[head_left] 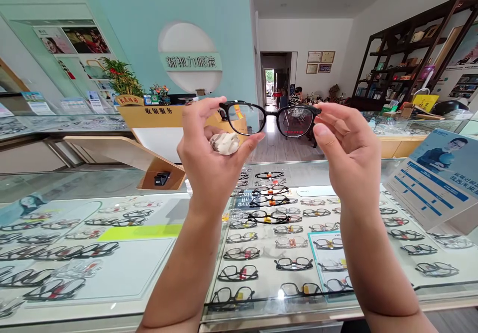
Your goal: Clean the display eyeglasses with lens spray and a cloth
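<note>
A pair of black-framed eyeglasses [272, 114] is held up level above the glass counter, its lenses facing me. My left hand [212, 144] grips the frame's left end between finger and thumb. A crumpled whitish cloth or tissue [225, 144] is tucked in that same palm. At the other end, my right hand [345, 144] pinches the frame near its right hinge. Small red print shows low on the right lens. Below both hands, rows of eyeglasses [294, 263] lie inside the glass display case [261, 305].
A blue-and-white printed stand [435, 178] is on the counter at right. To the left is a wooden display board [123, 149], with a cashier desk [149, 119] behind it. Dark shelving [403, 54] stands far right. A person [297, 95] is in the background.
</note>
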Tool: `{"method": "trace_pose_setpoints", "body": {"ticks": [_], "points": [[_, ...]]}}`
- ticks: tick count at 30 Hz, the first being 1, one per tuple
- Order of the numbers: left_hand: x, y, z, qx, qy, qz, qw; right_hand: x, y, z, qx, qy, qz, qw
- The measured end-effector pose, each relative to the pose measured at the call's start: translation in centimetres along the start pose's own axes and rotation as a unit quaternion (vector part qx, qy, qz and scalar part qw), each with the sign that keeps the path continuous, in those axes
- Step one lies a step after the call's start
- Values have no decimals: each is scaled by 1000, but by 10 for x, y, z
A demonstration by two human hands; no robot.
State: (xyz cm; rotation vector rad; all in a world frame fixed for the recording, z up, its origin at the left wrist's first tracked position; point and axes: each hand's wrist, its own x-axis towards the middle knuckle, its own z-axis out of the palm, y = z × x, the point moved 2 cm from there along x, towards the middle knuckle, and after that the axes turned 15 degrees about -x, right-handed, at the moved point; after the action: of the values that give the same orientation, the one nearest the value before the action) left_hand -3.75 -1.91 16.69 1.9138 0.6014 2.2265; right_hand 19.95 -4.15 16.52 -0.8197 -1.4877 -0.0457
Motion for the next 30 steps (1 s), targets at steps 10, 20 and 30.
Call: {"method": "trace_pose_setpoints", "body": {"ticks": [10,20,30], "points": [[-4,5,5,69,11,14,997,8,15,-1,40,27,54,997],[-5,6,2,33,-8,-28,999,12,22,-1,107,-11,94,990],[-5,5,9,13,-9,-42,999,16,26,1,131,-56,87,986]]}}
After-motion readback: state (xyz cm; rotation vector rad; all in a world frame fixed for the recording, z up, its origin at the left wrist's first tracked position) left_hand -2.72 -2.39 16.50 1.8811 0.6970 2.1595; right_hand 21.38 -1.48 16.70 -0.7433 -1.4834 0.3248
